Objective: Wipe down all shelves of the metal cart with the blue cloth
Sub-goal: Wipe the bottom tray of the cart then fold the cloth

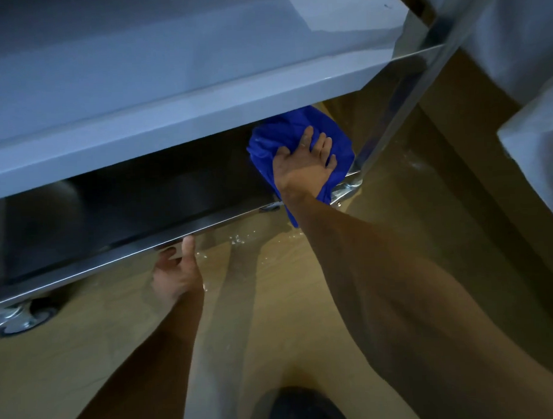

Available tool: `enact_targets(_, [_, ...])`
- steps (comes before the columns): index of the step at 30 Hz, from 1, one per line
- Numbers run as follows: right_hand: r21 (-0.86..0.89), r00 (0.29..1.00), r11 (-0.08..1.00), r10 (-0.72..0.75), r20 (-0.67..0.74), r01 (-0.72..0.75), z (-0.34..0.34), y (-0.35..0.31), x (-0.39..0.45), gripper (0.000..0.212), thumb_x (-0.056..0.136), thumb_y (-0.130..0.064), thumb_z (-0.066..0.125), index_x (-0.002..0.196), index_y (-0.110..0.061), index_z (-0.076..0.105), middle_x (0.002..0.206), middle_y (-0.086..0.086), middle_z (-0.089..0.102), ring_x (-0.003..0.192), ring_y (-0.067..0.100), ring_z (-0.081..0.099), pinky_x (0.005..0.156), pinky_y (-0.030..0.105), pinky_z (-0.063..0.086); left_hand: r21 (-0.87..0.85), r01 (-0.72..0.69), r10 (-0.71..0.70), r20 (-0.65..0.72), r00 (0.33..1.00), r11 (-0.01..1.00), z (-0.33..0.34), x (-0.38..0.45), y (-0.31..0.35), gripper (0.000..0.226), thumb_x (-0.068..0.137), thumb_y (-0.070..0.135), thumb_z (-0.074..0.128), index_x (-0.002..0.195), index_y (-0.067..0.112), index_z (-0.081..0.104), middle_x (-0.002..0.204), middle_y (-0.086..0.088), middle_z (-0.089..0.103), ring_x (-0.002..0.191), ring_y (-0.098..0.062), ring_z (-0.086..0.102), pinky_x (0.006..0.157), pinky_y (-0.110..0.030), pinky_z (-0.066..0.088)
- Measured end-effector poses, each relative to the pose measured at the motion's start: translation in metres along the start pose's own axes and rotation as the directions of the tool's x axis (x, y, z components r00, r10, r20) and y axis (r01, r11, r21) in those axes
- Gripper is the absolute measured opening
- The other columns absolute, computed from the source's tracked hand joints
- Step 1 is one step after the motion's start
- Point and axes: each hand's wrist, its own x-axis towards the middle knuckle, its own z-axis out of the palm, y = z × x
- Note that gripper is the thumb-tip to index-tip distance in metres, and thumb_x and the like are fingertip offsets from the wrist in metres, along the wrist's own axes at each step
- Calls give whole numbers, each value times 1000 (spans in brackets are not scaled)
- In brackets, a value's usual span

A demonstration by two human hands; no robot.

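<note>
The metal cart shows an upper shelf [170,87] and, below it, a dark bottom shelf [127,199] with a shiny front rim. The blue cloth [275,131] lies at the bottom shelf's right end, one corner hanging over the rim. My right hand [305,164] presses flat on the cloth with fingers spread. My left hand [177,269] grips the bottom shelf's front rim from below, thumb up against the edge, fingers hidden under it.
A shiny upright post [400,104] rises at the cart's right corner. A caster wheel [18,315] sits at the lower left, another caster [349,188] under the right corner. Wooden floor [288,303] lies below. White fabric [529,43] hangs at the right.
</note>
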Motion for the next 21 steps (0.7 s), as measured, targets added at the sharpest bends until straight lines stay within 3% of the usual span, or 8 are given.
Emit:
enact_targets(3, [48, 991, 995, -86, -104, 92, 9, 12, -28, 69, 99, -47, 26, 159, -18, 12, 165, 11, 16, 153, 25, 9, 122, 46, 5, 116, 5, -8, 20, 1000, 993, -12, 5, 8, 67, 84, 69, 55, 120, 13, 63, 111, -13, 69, 106, -33, 64, 88, -42, 47])
enact_targets(7, [126, 916, 931, -302, -262, 343, 39, 19, -103, 68, 97, -47, 29, 158, -16, 24, 160, 15, 29, 151, 29, 18, 122, 48, 12, 75, 78, -81, 38, 996, 994, -17, -1, 15, 65, 83, 67, 59, 121, 14, 62, 117, -13, 67, 112, -33, 61, 90, -40, 46])
enact_targets(9, [108, 864, 870, -450, -227, 482, 56, 13, -139, 68, 98, -48, 33, 158, -17, 24, 161, 16, 26, 152, 30, 14, 121, 49, 13, 62, 101, -104, 50, 993, 993, -20, 2, 16, 60, 81, 64, 64, 117, 16, 66, 117, -11, 69, 112, -32, 62, 90, -38, 47])
enact_targets(12, [40, 756, 756, -650, -76, 653, 77, -19, -183, 74, 94, -39, 54, 158, -21, 21, 163, 15, 21, 152, 31, 11, 120, 48, 10, -83, 171, -156, 167, 974, 982, -37, 11, 16, 31, 83, 28, 64, 106, 8, 70, 103, -16, 71, 101, -35, 66, 82, -37, 50])
enact_targets(14, [39, 715, 715, -699, 30, 698, 85, -56, -210, 80, 87, -36, 63, 156, -22, 26, 162, 13, 25, 151, 32, 15, 120, 50, 14, -355, 376, -289, 274, 917, 856, -57, 24, 6, 24, 81, 12, 52, 95, 0, 67, 93, -19, 66, 86, -34, 63, 69, -35, 50])
enact_targets(16, [83, 699, 702, -712, 71, 707, 85, -92, -236, 79, 80, -32, 70, 150, -18, 39, 156, 14, 38, 146, 33, 27, 116, 51, 27, -522, 502, -336, 383, 860, 690, -91, 34, -4, 20, 90, 8, 41, 89, 6, 61, 95, -15, 61, 85, -27, 59, 68, -32, 50])
enact_targets(19, [158, 666, 686, -728, 162, 711, 69, -128, -272, 69, 82, -24, 70, 146, -15, 45, 147, 12, 48, 139, 32, 38, 107, 46, 38, -660, 514, -376, 354, 856, 548, -149, 45, -7, 28, 101, 21, 31, 91, 14, 56, 88, -6, 58, 86, -23, 54, 77, -29, 45])
enact_targets(21, [218, 637, 693, -719, 278, 687, 58, -139, -293, 60, 86, -19, 64, 143, -17, 46, 137, 11, 55, 128, 31, 48, 104, 44, 44, -690, 568, -312, 474, 823, 450, -183, 49, -8, 40, 102, 44, 32, 103, 16, 60, 97, -5, 63, 94, -24, 58, 87, -32, 45])
